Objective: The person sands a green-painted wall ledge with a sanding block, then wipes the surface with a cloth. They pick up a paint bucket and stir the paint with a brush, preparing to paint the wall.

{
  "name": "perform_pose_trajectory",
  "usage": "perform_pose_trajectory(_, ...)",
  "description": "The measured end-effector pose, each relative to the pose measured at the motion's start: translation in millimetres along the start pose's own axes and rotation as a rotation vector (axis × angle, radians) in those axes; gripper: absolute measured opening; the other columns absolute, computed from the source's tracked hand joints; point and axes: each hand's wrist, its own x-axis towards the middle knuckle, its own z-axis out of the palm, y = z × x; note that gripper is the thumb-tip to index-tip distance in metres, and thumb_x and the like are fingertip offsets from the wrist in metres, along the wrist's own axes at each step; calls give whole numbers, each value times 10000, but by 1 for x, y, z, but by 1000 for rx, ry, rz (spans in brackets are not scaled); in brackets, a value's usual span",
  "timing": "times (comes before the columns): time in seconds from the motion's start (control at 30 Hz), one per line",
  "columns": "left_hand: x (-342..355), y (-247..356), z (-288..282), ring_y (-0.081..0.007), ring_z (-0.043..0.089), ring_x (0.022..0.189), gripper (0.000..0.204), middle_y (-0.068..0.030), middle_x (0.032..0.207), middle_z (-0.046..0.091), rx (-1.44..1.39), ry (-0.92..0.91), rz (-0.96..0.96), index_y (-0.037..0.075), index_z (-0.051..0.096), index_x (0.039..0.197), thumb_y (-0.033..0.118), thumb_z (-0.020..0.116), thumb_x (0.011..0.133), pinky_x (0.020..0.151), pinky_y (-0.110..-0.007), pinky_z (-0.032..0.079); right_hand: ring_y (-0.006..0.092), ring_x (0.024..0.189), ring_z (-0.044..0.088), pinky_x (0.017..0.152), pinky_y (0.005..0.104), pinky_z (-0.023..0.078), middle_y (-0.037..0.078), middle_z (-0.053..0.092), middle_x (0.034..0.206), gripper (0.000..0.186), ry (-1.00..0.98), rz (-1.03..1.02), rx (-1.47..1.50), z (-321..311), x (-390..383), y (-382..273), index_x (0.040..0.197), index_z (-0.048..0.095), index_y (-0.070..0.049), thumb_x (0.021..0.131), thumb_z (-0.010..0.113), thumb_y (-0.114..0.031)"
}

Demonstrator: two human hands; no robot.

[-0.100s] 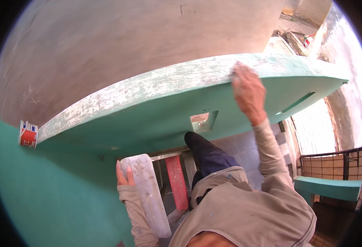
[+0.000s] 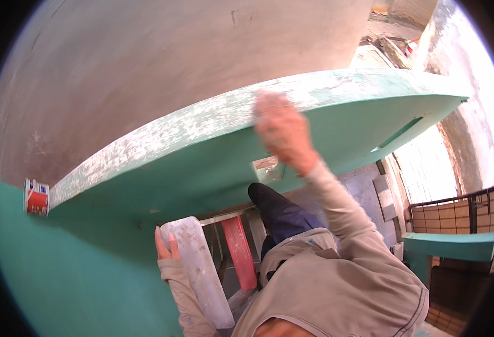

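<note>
My right hand (image 2: pixel 281 126), blurred by motion, is on the pale, patchy top (image 2: pixel 202 112) of a green half-wall. Its fingers look curled and pressed together; whatever may be under them is hidden. Down at the left, my left hand (image 2: pixel 167 247) grips the edge of the worn, whitish top step (image 2: pixel 196 269) of a stepladder, with two fingers showing along its side. A red step (image 2: pixel 239 253) of the same ladder lies beside it, next to my dark-trousered leg (image 2: pixel 283 213).
A small red and white paint can (image 2: pixel 36 196) sits at the left end of the wall top. The green wall face (image 2: pixel 359 129) has openings cut through it. At the right are a green ledge (image 2: pixel 449 245) and a dark metal grille (image 2: pixel 449 210).
My right hand has swept left along the top of the half-wall. My left hand keeps its hold on the ladder, and the view has shifted slightly.
</note>
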Motion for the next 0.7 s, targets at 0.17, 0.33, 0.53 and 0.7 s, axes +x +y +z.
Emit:
perform_pose_trajectory(0.17,-32,-7,32,-339,471,1284,540,-224,1393,491,-106,-38,-42,-10,421,1411,316,497,987,1085,-394,353,327,1314,468,1131,441,318,185,506,1401,433,-319,-195,65,12,9,-27,1303,523,6,946,468,-232)
perform_pose_trajectory(0.33,-29,-7,31,-341,480,1271,537,-228,1388,493,-51,-17,14,-4,427,1410,320,494,988,1080,-395,357,340,1334,450,1147,453,309,190,487,1419,422,-384,-29,-75,-32,10,60,1332,506,-23,988,360,-220)
perform_pose_trajectory(0.53,-30,-3,29,-338,475,1281,558,-225,1396,488,-38,-18,12,1,417,1417,340,507,984,1085,-392,353,307,1295,501,1085,408,400,116,531,1401,428,-389,360,-341,-123,16,168,1350,524,-86,982,386,-258)
perform_pose_trajectory(0.7,-29,19,31,-327,464,1300,585,-218,1414,476,-122,-40,-69,3,388,1435,343,522,978,1095,-375,344,315,1259,526,1052,402,432,132,553,1369,443,-297,263,-571,-102,8,186,1356,528,-84,979,387,-269)
